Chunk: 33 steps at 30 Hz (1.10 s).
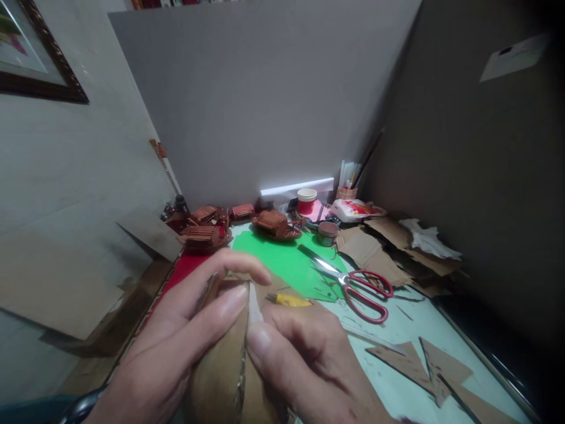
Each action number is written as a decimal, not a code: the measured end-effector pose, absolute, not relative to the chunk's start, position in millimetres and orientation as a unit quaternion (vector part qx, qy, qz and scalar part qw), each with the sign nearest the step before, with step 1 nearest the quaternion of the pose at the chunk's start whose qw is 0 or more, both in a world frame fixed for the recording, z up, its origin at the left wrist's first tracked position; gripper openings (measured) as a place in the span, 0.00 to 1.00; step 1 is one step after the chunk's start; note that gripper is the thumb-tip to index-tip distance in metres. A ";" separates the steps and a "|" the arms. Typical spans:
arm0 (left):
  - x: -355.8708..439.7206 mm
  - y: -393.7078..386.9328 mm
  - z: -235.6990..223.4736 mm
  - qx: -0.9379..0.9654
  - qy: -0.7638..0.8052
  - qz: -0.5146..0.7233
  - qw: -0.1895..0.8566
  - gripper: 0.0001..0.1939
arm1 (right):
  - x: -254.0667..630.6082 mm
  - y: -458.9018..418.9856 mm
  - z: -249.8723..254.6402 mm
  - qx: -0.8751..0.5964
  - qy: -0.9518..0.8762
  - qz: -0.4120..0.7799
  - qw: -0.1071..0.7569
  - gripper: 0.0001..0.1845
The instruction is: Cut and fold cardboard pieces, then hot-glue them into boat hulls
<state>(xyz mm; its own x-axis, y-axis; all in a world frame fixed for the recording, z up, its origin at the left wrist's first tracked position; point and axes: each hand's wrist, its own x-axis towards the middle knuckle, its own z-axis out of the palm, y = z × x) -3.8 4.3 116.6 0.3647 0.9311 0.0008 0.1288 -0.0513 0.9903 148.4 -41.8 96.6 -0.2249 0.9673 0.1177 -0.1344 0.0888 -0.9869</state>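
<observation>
A curved brown cardboard piece with a ragged seam is held up close in front of me. My left hand is closed round its upper left side, the thumb pressing near the seam and the index finger bent over the top. My right hand pinches a narrow white strip between thumb and fingers, against the cardboard's edge at the seam. Just beyond the right fingers shows a yellow object with a dark tip; its kind is unclear. The lower part of the cardboard runs out of view.
Red-handled scissors lie open across a green sheet. Brown model pieces, a red and white cup and a small jar stand behind. Cardboard scraps and cut cardboard pieces lie right.
</observation>
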 end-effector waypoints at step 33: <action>9.6 8.9 105.7 0.717 0.375 0.457 0.368 0.06 | 147.2 -42.6 93.7 -0.470 -0.662 0.364 0.456 0.12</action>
